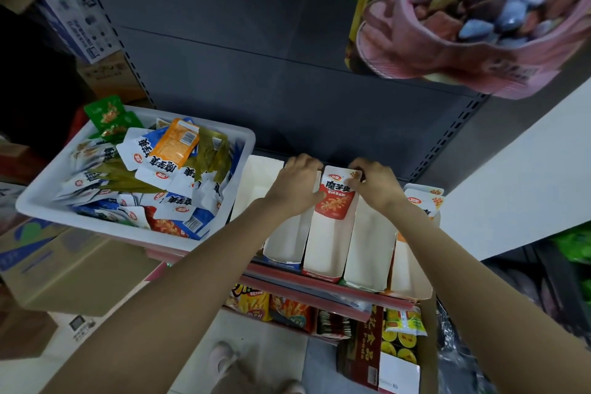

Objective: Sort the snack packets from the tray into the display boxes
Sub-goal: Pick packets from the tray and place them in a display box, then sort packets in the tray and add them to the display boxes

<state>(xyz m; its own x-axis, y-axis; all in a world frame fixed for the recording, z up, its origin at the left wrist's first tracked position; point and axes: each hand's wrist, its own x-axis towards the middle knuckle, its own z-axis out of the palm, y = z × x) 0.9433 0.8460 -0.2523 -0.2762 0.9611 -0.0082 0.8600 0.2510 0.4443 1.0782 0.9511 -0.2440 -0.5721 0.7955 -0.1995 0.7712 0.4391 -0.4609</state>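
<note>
On shelf, red packet (pixel 335 195) in display box (pixel 323 246), tray (pixel 41 198) heaped.

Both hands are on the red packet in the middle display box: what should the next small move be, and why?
Probably let go and reach the left hand back to the white tray. The red packet already stands in its display box, held by both hands, right hand included, and the tray holds many unsorted packets.

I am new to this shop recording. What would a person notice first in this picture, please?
First, both hands, left hand and right hand, pinch the top of a red-and-white snack packet standing in a white display box on the shelf. To the left, a white tray holds a heap of mixed packets.
</note>
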